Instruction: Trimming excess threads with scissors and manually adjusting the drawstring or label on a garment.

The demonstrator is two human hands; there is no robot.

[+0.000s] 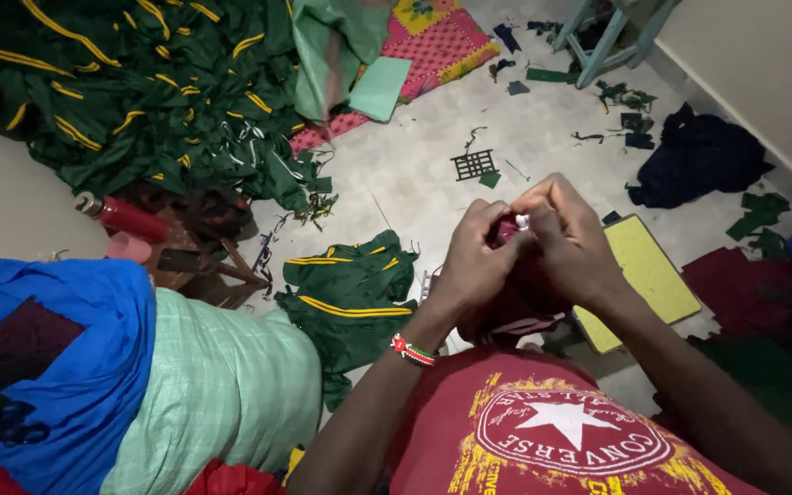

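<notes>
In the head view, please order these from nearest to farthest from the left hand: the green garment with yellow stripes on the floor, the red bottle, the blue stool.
From the left hand:
1. Green garment with yellow stripes, just to its left on the floor.
2. Blue stool, top right, by the wall.
3. Red bottle, far left, beside the big green pile.

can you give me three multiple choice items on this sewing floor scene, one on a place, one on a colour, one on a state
1. Where does the flat yellow-green board lie?
A. on the floor under the right hand
B. on the blue stool
C. on the green garment pile

2. What colour are the stripes on the folded dark green garment?
A. white
B. yellow
C. red

3. How are the left hand and right hand placed?
A. apart, flat on the floor
B. one raised overhead
C. together, pinching a small maroon cloth piece

Answers: 1 A, the board lies on the tile beneath the right forearm. 2 B, yellow bands cross it. 3 C, the fingertips of both meet on the cloth.
</notes>
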